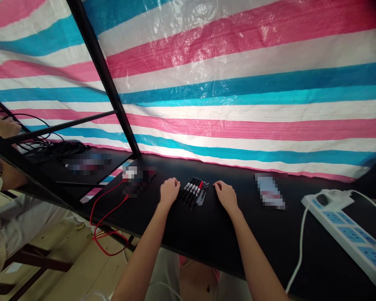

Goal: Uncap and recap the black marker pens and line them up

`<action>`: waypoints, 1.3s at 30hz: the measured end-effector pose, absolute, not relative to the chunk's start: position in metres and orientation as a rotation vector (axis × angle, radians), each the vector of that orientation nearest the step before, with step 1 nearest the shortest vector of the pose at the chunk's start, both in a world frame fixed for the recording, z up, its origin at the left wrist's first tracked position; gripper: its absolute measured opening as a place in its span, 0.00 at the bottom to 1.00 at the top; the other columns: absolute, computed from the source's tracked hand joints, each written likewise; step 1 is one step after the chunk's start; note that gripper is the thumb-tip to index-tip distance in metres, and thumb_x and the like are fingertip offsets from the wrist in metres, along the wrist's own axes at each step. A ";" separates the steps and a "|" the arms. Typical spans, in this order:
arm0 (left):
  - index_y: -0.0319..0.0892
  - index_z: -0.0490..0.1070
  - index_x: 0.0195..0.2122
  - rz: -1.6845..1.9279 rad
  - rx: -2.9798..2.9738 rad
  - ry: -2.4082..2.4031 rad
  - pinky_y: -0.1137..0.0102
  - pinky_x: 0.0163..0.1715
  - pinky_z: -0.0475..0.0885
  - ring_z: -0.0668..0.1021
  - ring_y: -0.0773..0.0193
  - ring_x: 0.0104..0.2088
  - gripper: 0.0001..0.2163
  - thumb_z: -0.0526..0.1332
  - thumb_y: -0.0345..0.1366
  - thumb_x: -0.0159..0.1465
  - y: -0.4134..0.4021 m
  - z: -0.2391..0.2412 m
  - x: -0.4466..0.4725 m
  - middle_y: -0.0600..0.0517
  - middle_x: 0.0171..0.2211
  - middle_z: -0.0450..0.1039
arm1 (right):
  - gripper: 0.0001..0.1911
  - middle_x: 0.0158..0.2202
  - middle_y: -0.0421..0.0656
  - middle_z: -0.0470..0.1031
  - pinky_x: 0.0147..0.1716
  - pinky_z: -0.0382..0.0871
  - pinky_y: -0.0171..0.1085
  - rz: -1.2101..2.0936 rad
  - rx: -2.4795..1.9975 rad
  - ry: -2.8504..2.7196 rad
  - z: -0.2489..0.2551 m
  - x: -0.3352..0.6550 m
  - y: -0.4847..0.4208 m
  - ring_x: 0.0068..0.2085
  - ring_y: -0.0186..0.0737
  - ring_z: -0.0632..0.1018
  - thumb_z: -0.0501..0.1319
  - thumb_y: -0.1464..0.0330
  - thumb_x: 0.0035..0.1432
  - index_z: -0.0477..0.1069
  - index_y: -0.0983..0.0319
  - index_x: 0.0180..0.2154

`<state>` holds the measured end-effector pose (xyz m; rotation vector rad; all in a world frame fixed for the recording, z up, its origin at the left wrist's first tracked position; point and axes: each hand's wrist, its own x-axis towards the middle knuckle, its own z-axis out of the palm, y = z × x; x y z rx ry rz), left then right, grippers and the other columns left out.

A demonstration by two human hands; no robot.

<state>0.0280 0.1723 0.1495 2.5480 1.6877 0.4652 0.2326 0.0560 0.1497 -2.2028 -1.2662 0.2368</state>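
My left hand (170, 191) rests on the black tabletop (200, 232) with its fingers curled in, holding nothing that I can see. Just right of it lies a row of black pens (190, 190) with white markings, side by side and slanted; one has a red part (201, 184) near its top. Several thin clear pen refills (202, 195) lie against the right side of the row. Beyond them, my right hand (227, 196) also rests on the table, fingers bent toward the pens and apart from them. No object shows in it.
A white power strip (344, 223) with plugs and cords lies at right, near a blurred flat item (269, 191). At left are a red cable (95, 221), blurred items (136, 179) and a black metal frame (103, 75). Another person's hand (6, 126) is beyond it, near black cables (56, 149).
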 end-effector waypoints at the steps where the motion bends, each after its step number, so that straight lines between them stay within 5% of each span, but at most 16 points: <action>1: 0.42 0.65 0.29 0.465 2.549 1.687 0.70 0.30 0.60 0.71 0.62 0.34 0.10 0.49 0.39 0.62 0.172 0.150 0.028 0.51 0.32 0.70 | 0.13 0.31 0.43 0.73 0.27 0.55 0.33 0.229 -2.211 -1.270 0.150 0.232 0.056 0.32 0.41 0.72 0.48 0.64 0.58 0.70 0.55 0.37; 5: 0.42 0.65 0.28 0.476 2.545 1.684 0.70 0.31 0.60 0.71 0.62 0.34 0.12 0.49 0.41 0.63 0.171 0.150 0.029 0.51 0.31 0.70 | 0.12 0.28 0.41 0.72 0.26 0.54 0.32 0.218 -2.174 -1.338 0.152 0.228 0.055 0.29 0.38 0.71 0.49 0.65 0.58 0.66 0.56 0.42; 13: 0.43 0.64 0.30 0.580 2.563 1.419 0.72 0.28 0.58 0.70 0.63 0.33 0.16 0.50 0.51 0.59 0.167 0.150 0.030 0.53 0.32 0.67 | 0.07 0.25 0.36 0.70 0.25 0.51 0.31 0.222 -1.974 -1.636 0.153 0.215 0.055 0.26 0.33 0.69 0.51 0.65 0.58 0.66 0.57 0.34; 31: 0.43 0.62 0.32 0.622 2.741 1.429 0.71 0.28 0.58 0.68 0.63 0.34 0.08 0.51 0.41 0.62 0.169 0.146 0.031 0.52 0.32 0.67 | 0.14 0.25 0.40 0.68 0.26 0.52 0.33 0.023 -2.076 -1.622 0.150 0.221 0.054 0.27 0.34 0.68 0.49 0.65 0.58 0.62 0.61 0.23; 36: 0.43 0.64 0.31 0.768 2.731 1.468 0.70 0.30 0.59 0.68 0.63 0.34 0.10 0.50 0.42 0.63 0.168 0.152 0.033 0.52 0.32 0.67 | 0.03 0.29 0.40 0.67 0.27 0.54 0.32 -0.013 -2.126 -1.526 0.150 0.234 0.051 0.31 0.35 0.68 0.54 0.67 0.54 0.62 0.61 0.31; 39: 0.43 0.64 0.32 0.918 2.690 1.460 0.70 0.31 0.60 0.68 0.64 0.34 0.11 0.49 0.42 0.64 0.167 0.155 0.033 0.52 0.32 0.68 | 0.07 0.32 0.42 0.66 0.29 0.55 0.34 -0.074 -2.248 -1.433 0.150 0.237 0.048 0.35 0.39 0.68 0.56 0.66 0.53 0.61 0.61 0.35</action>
